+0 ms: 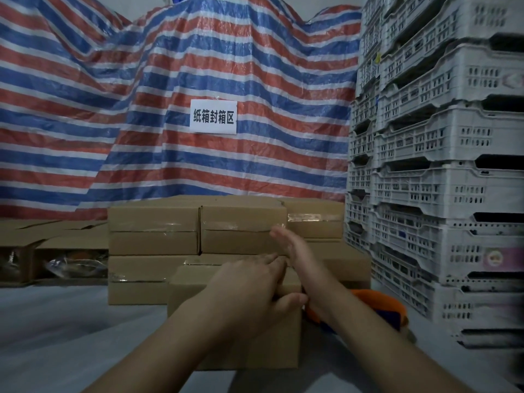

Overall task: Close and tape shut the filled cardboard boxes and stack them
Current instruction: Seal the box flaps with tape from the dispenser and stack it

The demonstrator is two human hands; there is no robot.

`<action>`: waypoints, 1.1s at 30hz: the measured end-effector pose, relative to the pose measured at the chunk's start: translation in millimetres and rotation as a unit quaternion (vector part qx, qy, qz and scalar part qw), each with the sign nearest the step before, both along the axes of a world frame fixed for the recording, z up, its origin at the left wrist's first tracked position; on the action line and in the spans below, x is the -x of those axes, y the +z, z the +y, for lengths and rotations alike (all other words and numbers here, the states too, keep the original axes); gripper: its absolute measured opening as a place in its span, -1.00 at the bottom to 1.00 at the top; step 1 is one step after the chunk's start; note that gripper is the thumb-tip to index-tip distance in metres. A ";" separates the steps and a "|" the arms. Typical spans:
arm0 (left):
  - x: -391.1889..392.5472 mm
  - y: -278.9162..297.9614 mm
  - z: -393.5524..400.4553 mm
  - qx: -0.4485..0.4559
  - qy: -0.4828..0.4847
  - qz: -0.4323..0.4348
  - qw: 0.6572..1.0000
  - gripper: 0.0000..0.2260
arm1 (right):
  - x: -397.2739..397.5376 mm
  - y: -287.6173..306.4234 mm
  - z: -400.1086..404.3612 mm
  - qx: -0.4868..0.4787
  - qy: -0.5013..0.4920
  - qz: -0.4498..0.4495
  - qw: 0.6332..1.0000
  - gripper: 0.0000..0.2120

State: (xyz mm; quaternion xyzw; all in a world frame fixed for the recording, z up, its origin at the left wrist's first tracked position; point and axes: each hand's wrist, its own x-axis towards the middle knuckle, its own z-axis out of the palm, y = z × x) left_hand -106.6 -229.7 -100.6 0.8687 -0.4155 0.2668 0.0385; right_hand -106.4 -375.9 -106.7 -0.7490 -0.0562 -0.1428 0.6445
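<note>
Left hand: left hand (249,290) is laid flat over the top of the near box (235,316); fingers are spread and straight toward the far right corner, and the thumb is pressed along the front right edge. Nothing is gripped.
Right hand: right hand (292,248) is held edge-on, just past the far right corner of the near box, fingers straight and together, palm turned left. Nothing is held (contact with the box cannot be told).
Near box: a closed brown carton, set on the pale grey floor (56,330) directly in front of the camera, flaps down. Tape on its top cannot be made out beneath the hand.
Stack: sealed boxes (154,222) are piled just behind the near box, in rows and at least two layers; clear shiny tape is seen across their fronts.
Open boxes: to the left, open cartons (54,251) are lined on the floor with flaps up; clear plastic wrapping is visible inside.
Tape dispenser: an orange and blue tape dispenser (377,307) is lying on the floor just right of the near box, partly hidden by the right forearm.
Crates: white slotted plastic crates (442,171) are stacked high on the right.
Backdrop: a red, white and blue striped tarp (141,95) is hung behind, with a white paper sign (213,117) fixed on it.
</note>
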 end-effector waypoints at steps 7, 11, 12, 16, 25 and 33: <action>0.7 0.8 8.5 0.088 -0.067 0.110 0.988 -0.30 | 11.2 -13.8 8.2 -0.082 -0.005 -0.064 0.995 -0.65; 6.9 6.5 30.4 0.296 -0.103 0.174 0.934 -0.49 | 10.1 -16.4 2.7 -0.081 -0.001 -0.021 0.996 -0.41; 4.5 4.8 40.0 0.334 -0.083 0.148 0.927 -0.43 | 9.5 -16.9 0.5 -0.078 0.001 -0.005 0.997 -0.35; -6.0 -11.5 78.0 0.435 0.001 0.158 0.886 -0.21 | 10.5 -23.7 -5.9 -0.087 -0.020 0.019 0.996 -0.06; 0.8 -61.2 93.7 0.544 -0.094 0.424 0.718 -0.45 | 34.0 -59.7 -2.4 0.008 0.033 0.025 0.999 -0.04; 2.0 -68.4 87.5 0.567 -0.049 0.390 0.724 -0.79 | 41.4 -56.2 -5.5 0.047 0.049 0.049 0.997 0.03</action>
